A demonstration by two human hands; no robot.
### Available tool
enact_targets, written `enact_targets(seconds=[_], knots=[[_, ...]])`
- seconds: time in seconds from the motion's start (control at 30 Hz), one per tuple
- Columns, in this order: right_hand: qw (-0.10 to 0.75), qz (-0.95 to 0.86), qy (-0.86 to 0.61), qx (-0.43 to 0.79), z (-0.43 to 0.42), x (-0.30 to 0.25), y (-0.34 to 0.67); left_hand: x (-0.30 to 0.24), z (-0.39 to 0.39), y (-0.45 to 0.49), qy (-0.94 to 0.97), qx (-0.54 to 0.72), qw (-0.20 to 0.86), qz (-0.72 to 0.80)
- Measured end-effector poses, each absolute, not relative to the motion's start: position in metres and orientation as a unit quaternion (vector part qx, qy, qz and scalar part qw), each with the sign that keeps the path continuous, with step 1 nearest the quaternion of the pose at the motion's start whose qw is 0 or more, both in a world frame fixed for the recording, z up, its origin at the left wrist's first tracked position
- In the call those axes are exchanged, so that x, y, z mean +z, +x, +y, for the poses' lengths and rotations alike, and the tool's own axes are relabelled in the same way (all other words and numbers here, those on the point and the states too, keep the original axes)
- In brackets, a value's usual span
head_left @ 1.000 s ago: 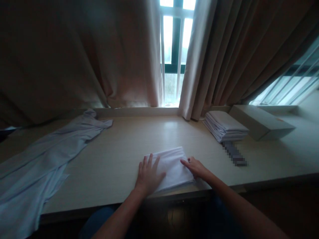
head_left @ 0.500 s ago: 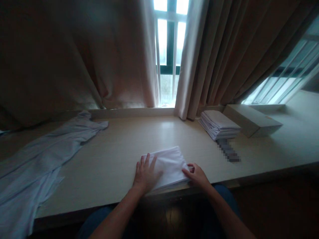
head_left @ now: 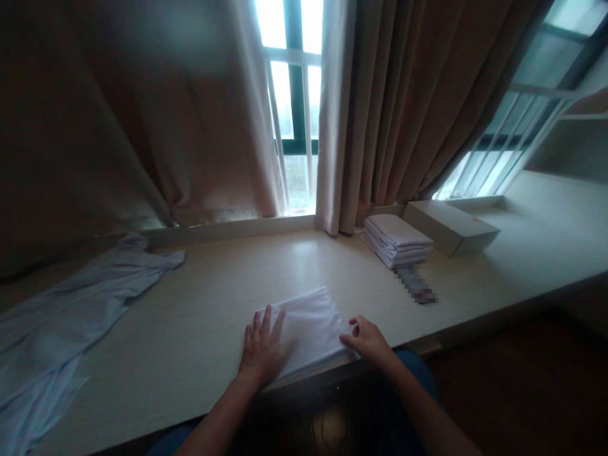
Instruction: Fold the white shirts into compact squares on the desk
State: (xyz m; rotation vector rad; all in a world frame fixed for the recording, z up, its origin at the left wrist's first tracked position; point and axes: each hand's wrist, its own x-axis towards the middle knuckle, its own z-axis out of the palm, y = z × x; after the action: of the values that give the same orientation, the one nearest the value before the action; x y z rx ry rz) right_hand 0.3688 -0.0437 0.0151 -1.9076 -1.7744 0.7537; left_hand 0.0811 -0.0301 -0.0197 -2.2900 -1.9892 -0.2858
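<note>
A folded white cloth (head_left: 311, 326) lies flat near the front edge of the table, its right edge slightly wavy. My left hand (head_left: 263, 351) rests on the cloth's left side, palm down with the fingers spread. Beside its right edge is my right hand (head_left: 368, 342), with thumb and forefinger a little apart and the other fingers curled. No cloth shows between those fingertips.
A stack of folded white cloths (head_left: 396, 237) stands at the back right, beside a pale box (head_left: 456, 228). A pixelated flat item (head_left: 415, 284) lies before the stack. Crumpled pale cloth (head_left: 90, 297) spreads over the left side. Curtains (head_left: 337, 126) hang behind the table (head_left: 204, 316).
The view has swung to the right, so everything sits further left. My right hand's fingers have come away from the cloth's right edge. My left hand stays spread on the cloth.
</note>
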Motion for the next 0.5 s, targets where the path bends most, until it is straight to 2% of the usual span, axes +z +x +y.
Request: enact_targets(seconds=[0.1, 0.17, 0.27, 0.37, 0.5], knots=[[0.24, -0.716, -0.649, 0.092, -0.03, 0.042, 0.343, -0.022, -0.029, 0.081, -0.754, -0.101, 0.058, -0.647], [0.235, -0.767, -0.597, 0.024, -0.02, 0.052, 0.319, -0.023, -0.029, 0.081, -0.756, -0.107, 0.064, -0.643], [0.193, -0.814, -0.547, 0.033, -0.008, 0.042, 0.294, -0.024, -0.03, 0.08, -0.758, -0.113, 0.069, -0.639], [0.145, -0.813, -0.559, 0.077, -0.003, 0.017, 0.29, -0.025, -0.03, 0.08, -0.759, -0.113, 0.07, -0.637], [0.141, -0.812, -0.561, 0.082, -0.001, -0.001, 0.297, -0.024, -0.03, 0.079, -0.761, -0.117, 0.061, -0.636]])
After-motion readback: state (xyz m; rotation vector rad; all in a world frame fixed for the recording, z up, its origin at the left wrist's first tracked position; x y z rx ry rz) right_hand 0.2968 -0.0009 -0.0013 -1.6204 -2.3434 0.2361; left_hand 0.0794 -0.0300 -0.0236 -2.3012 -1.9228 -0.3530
